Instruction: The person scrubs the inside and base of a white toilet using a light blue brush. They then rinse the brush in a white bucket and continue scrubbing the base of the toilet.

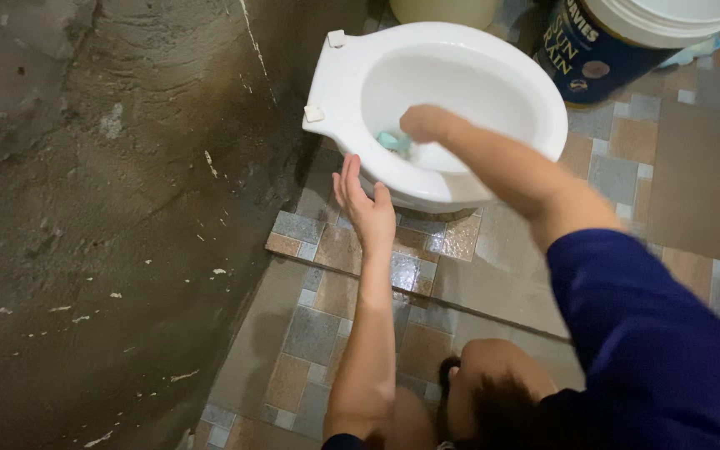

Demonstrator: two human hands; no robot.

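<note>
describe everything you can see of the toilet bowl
The toilet bowl is white, glossy, ceramic by its look, with a wide oval rim and no seat; two small pale pads sit on the rim's left side. It stands on a tiled floor beside a rough grey wall. The right hand reaches inside, with a small teal thing at its fingers. The left hand is open against the bowl's outer front.

One toilet bowl, white. Two hands: left hand and right hand. One teal sponge, partly hidden. Two pale pads on the bowl's rim. Two buckets: one dark blue bucket, one cream bucket, both cut off at the frame's top.
</note>
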